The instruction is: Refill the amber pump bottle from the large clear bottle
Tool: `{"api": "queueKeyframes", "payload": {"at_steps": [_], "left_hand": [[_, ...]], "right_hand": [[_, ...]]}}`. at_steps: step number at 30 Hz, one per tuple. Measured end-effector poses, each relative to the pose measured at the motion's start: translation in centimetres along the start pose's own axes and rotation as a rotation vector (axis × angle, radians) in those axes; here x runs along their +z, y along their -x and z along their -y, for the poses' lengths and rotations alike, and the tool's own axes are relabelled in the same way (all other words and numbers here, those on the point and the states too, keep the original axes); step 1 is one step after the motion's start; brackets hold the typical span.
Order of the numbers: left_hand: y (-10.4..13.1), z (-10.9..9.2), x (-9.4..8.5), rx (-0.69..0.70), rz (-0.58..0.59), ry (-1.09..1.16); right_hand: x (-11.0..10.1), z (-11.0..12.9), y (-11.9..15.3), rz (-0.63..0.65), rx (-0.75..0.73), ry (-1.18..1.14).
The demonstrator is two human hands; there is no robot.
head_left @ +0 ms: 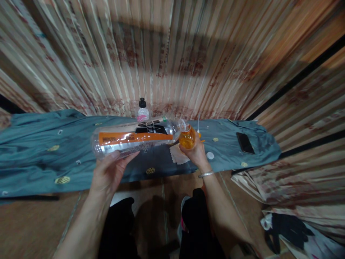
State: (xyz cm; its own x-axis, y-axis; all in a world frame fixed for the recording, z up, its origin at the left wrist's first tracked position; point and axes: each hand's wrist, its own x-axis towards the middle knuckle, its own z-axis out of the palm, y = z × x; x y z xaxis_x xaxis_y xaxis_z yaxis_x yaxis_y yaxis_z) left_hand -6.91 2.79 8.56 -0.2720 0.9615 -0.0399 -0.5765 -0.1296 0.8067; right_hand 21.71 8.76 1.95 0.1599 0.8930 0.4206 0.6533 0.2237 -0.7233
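Observation:
My left hand [109, 171] is closed round the lower part of a large clear plastic bottle [118, 138] with an orange and black label. The bottle lies nearly level in the air, its neck pointing right. At its mouth is a small amber bottle [187, 139], which my right hand [198, 151] grips. The two mouths meet or overlap; whether they touch I cannot tell. How much liquid the clear bottle holds does not show. Below the amber bottle a pale scallop-edged cloth [178, 154] lies on the table, and a white round cap [210, 155] is to its right.
A teal patterned cloth [78, 144] covers the long narrow table. A small bottle with a black top [142, 109] stands at the back. Toward the right end lies a dark phone [245, 143]. Pleated curtains [161, 54] hang behind, and a bag [293, 230] sits at lower right.

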Motion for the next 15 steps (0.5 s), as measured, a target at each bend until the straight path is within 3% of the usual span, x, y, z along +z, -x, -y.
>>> {"api": "queueKeyframes", "payload": {"at_steps": [15], "left_hand": [[-0.5, 0.6, -1.2, -0.034, -0.001, 0.022]], "right_hand": [[0.3, -0.6, 0.4, -0.027, -0.064, -0.012]]}}
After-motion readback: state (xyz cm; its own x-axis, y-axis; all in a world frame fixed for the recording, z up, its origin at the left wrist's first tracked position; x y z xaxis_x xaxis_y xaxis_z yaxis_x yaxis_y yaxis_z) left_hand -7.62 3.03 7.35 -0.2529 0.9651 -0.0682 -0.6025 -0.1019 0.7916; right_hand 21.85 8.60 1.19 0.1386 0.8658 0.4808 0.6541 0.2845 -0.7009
